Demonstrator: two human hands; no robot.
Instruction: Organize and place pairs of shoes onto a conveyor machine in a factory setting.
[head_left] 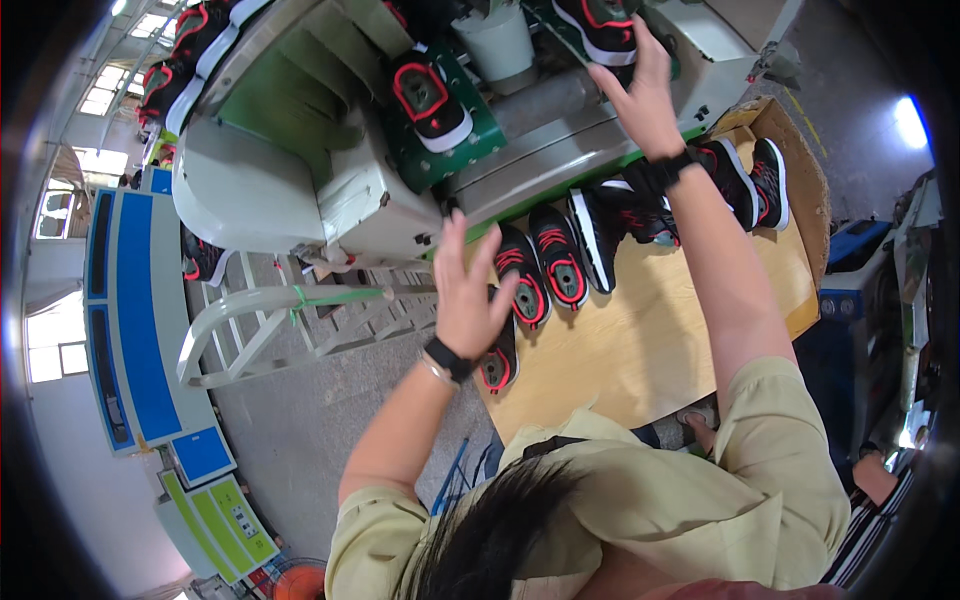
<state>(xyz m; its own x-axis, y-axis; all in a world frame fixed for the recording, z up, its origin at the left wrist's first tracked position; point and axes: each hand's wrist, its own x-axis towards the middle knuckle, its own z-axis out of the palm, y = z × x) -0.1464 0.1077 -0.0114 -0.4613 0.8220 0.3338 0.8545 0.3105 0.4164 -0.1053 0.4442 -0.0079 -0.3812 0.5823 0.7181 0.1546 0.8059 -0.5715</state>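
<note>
floor: plain grey concrete
windows: bright panes far left, daylight pouring in
furniture: blue cabinet, wooden bench, white metal rack

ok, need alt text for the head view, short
A person's right hand reaches a black-and-red shoe on a green-and-white conveyor machine; the left hand is raised, open, above a wooden table with a row of matching shoes.

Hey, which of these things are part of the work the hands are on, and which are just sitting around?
In hand:
right hand reaching a black-and-red shoe
left hand, open
shoe on green conveyor plate

Lying about:
row of shoes on wooden table
white bucket
blue cabinet
</note>
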